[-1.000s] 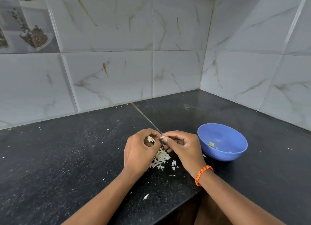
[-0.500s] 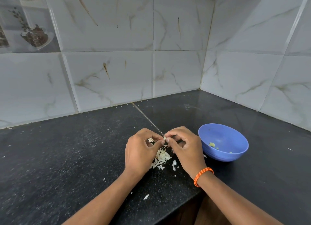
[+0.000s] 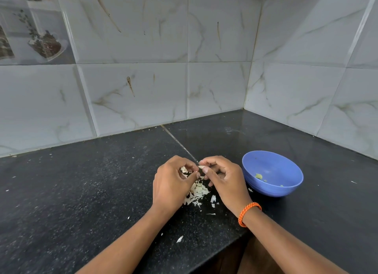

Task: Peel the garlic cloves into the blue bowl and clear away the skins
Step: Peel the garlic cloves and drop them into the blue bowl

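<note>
Garlic clove (image 3: pixel 201 167), small and pale, is pinched between both hands above the black speckled table (image 3: pixel 81 192), its long axis roughly left to right. Left hand (image 3: pixel 173 183) and right hand (image 3: pixel 223 181) have fingers curled, gripping it. Papery white skins (image 3: pixel 197 193) lie heaped beneath. Round blue bowl (image 3: pixel 286 188), smooth plastic, sits just right, holding pale garlic bits (image 3: pixel 259 176).

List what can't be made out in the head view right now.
- Garlic clove: mostly covered by the fingertips of the left hand and right hand; how much is peeled is unclear.
- Skin pile: partly under both hands.
- Blue bowl: pale bits inside too small to count.
</note>
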Action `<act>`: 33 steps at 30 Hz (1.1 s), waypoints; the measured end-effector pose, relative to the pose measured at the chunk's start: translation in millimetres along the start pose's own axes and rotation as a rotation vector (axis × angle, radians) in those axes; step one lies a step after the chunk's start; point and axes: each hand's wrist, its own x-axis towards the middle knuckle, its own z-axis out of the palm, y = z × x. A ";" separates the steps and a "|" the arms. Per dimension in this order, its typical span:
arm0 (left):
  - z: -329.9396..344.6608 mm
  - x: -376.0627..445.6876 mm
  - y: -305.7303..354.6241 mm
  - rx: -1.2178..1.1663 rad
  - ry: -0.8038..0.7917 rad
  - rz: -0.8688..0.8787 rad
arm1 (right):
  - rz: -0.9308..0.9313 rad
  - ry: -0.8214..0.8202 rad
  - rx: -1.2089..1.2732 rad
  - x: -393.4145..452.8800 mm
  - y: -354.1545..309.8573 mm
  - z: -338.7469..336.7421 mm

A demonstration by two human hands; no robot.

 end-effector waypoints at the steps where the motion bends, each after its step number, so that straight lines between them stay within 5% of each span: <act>1: -1.1 0.8 -0.5 0.034 0.011 -0.003 | -0.017 0.008 -0.029 -0.1 0.0 0.0; 8: -8.9 9.5 -14.8 0.275 0.000 -0.006 | -0.052 0.000 -0.264 0.1 6.8 0.9; 17: -7.8 9.8 -18.6 0.203 -0.027 0.011 | 0.072 -0.056 -0.346 4.8 5.7 1.4; 33: -8.6 6.6 -16.5 0.186 -0.059 0.001 | -0.160 -0.308 -0.753 28.9 -28.5 -16.4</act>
